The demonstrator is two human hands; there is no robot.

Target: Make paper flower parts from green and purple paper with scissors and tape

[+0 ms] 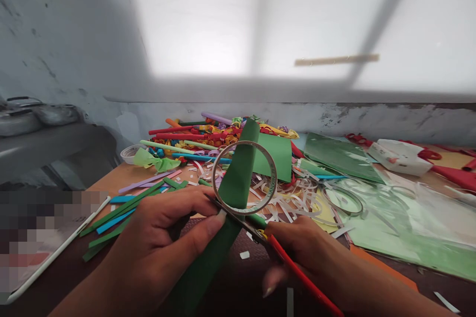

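Observation:
A dark green paper strip [238, 173] runs upright through a thin cardboard ring [275, 178] with printing on its inner side. My left hand [174, 228] pinches the strip at the ring's lower left edge, thumb in front. Red-handled scissors [297, 270] are in my right hand [301, 242], whose fingers are wrapped round the handles. Their blades lie across the strip just under the ring, close to my left thumb. Below the blades the green paper continues down toward the table's front edge.
Rolled coloured paper sticks [178, 136] and flowers are heaped at the back. Green strips [122, 208] lie left, beside a blurred device [55, 247]. White paper scraps [297, 198], another ring [344, 200] and a plastic-covered green sheet [394, 233] lie right.

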